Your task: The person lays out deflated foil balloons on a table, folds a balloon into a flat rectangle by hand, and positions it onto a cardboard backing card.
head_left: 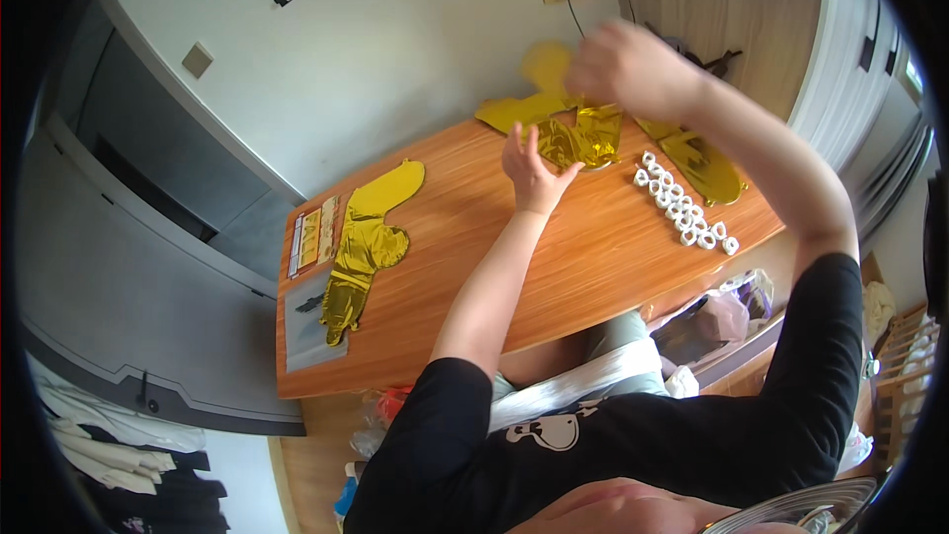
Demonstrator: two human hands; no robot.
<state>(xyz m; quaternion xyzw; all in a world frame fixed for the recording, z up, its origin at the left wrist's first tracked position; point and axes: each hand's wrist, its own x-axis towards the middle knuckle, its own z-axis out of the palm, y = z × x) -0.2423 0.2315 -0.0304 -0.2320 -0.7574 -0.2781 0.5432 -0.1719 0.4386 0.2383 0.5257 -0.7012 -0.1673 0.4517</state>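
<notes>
Widest thing first: the wooden surface (554, 267), tilted across the view, with gold foil spread over it. At its left edge lies a flat gold foil balloon (364, 247), beside a printed card (314, 235) and a grey sheet (308, 321). Further gold foil pieces (704, 164) sit at the far right, past a double row of small white rings (684, 214). Now the action: the crinkled gold foil balloon (583, 136) is up off the wood at the far edge, between both hands. The right hand (623, 67) is closed on its top (blurred, so clearly on the move), and the left hand (534, 173) is open, palm and fingers pressed against its lower left side. The risk, to my eye: foil this creased could tear or kink at the pinch if tugged hard, and a dragging forearm could scatter those rings.
</notes>
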